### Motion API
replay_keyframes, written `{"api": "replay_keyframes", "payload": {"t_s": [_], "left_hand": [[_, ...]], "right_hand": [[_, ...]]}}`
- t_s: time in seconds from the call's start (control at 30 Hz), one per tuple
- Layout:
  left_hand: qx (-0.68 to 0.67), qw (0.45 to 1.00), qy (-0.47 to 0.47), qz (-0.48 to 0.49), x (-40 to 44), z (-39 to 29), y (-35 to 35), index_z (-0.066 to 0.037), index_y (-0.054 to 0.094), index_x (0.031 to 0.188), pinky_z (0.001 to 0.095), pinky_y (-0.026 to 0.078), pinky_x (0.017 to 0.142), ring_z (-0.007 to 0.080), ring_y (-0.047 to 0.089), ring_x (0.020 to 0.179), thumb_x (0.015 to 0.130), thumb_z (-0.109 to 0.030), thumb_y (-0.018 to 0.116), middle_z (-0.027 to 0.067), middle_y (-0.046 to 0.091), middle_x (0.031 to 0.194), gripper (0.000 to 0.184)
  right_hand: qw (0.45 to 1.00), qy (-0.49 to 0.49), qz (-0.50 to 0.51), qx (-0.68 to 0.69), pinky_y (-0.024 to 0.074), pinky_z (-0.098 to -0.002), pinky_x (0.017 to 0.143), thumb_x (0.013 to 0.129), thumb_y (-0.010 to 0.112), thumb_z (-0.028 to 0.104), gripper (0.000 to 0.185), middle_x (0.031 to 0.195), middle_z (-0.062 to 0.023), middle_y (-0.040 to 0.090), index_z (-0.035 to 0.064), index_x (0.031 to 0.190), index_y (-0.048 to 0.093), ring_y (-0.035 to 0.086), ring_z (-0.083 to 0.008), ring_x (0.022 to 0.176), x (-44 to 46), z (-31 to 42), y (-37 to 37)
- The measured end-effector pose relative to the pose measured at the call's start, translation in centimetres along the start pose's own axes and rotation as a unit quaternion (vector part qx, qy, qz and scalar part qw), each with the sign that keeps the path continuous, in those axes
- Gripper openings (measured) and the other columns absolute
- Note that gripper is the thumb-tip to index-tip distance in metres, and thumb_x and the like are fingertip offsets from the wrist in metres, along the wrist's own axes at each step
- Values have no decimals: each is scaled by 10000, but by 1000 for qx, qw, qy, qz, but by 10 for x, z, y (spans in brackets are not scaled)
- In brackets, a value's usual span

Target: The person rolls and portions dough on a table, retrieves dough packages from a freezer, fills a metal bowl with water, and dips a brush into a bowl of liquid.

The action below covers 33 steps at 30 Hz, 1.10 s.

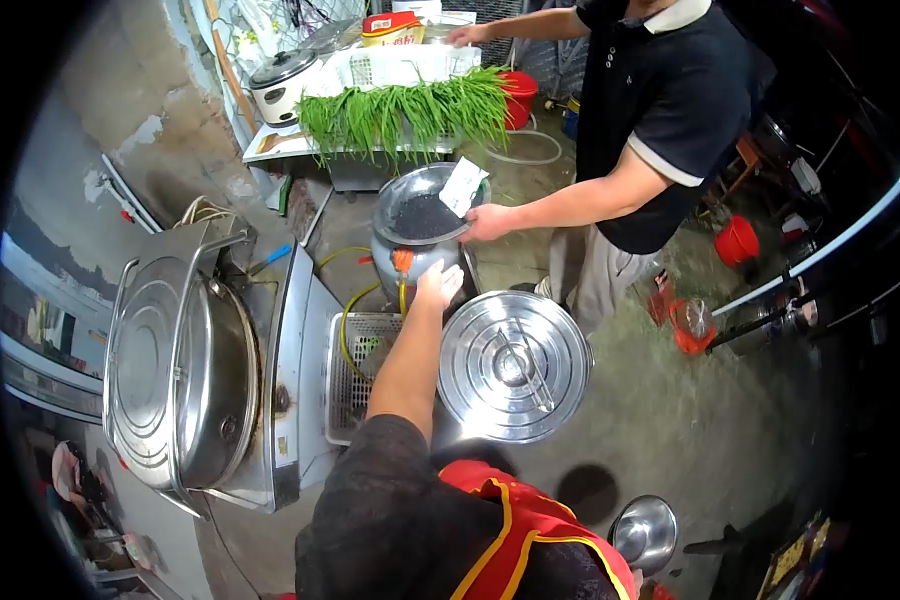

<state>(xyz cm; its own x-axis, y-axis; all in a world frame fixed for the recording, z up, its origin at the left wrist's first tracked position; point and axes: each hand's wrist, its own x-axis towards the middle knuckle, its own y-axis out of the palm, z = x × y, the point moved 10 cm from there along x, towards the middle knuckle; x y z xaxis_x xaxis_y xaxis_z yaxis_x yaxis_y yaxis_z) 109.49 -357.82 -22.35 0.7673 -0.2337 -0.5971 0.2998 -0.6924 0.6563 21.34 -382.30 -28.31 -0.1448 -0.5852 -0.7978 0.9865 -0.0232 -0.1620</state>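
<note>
My left hand [440,285] reaches forward with its fingers stretched out and nothing in it. Just beyond it is a metal basin [390,228] with dark contents at the bottom, on top of a grey gas cylinder [382,262] with an orange valve. A co-worker's hand [487,222] is at the basin's right rim, by a white packet [462,187] that overlaps the basin. Whether that hand grips the packet I cannot tell. Below my left hand stands a large round pot lid [470,385] with tongs [528,370] on it. My right hand does not show.
A big lidded steamer [155,350] stands at left. Beside it, a white plastic crate [342,425] sits on the floor under a yellow hose. Green leafy stalks [400,115] hang over a table near a rice cooker [282,85]. A steel bowl [645,532] lies at lower right.
</note>
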Motion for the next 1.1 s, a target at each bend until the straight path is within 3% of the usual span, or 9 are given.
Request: {"api": "replay_keyframes", "payload": {"t_s": [0.17,0.27,0.3,0.47,0.73,0.83,0.97,1.03,1.1], "left_hand": [[58,997,-16,-56,-6,0,-28,-68,352,1308,386,509,732,339,551,950,916,-220,451,232,503,1181,431],[18,997,-36,61,33,17,-56,-57,368,1290,445,475,805,378,520,1018,919,-245,412,244,473,1211,418],[28,999,-22,-17,16,15,-58,-55,368,1291,474,457,829,390,505,1029,919,-253,404,244,470,1204,423],[73,995,-67,-19,-17,34,-100,-88,401,1249,346,512,668,285,584,896,912,-290,459,175,574,1092,398],[206,948,-127,-205,-102,108,-250,-56,460,1172,350,512,624,269,607,765,896,-241,476,160,603,977,333],[220,925,-153,-268,-139,134,-291,-27,490,1096,346,486,493,256,577,588,876,-239,494,149,598,846,305],[304,898,-217,-232,-148,164,-320,-44,485,1102,337,503,518,214,580,602,894,-251,476,126,613,862,294],[269,915,-207,-218,-147,171,-315,-59,499,866,325,429,432,197,509,495,855,-204,473,78,530,681,147],[322,900,-193,-223,-144,168,-311,-55,518,904,313,433,445,184,509,500,868,-237,492,71,537,698,188]], "right_hand": [[998,-20,38,-40,553,-352,680,772,466,82,216,938,-120,616,-9,934,576,602,-262,804,11,27,33],[996,-32,55,-63,552,-354,681,775,464,82,221,945,-120,617,-11,942,577,602,-263,808,19,37,47],[995,-34,60,-67,552,-355,681,776,464,82,223,947,-120,617,-11,944,577,602,-263,809,22,38,58],[991,-48,77,-102,550,-359,683,781,461,82,232,958,-121,618,-13,957,578,603,-265,815,28,40,77],[975,-73,102,-183,548,-365,686,788,457,82,246,976,-122,619,-17,977,581,603,-268,826,27,52,88],[967,-83,116,-213,547,-368,687,791,456,82,252,983,-122,620,-18,984,581,604,-269,830,22,55,95],[950,-101,130,-266,546,-371,688,795,454,82,259,992,-123,620,-20,994,582,604,-271,835,20,56,96],[937,-120,140,-297,545,-373,689,796,452,82,262,996,-123,621,-21,999,583,604,-272,837,17,56,97],[920,-142,150,-334,545,-374,690,798,451,82,266,1000,-123,621,-22,1004,584,604,-272,840,17,57,95]]}}
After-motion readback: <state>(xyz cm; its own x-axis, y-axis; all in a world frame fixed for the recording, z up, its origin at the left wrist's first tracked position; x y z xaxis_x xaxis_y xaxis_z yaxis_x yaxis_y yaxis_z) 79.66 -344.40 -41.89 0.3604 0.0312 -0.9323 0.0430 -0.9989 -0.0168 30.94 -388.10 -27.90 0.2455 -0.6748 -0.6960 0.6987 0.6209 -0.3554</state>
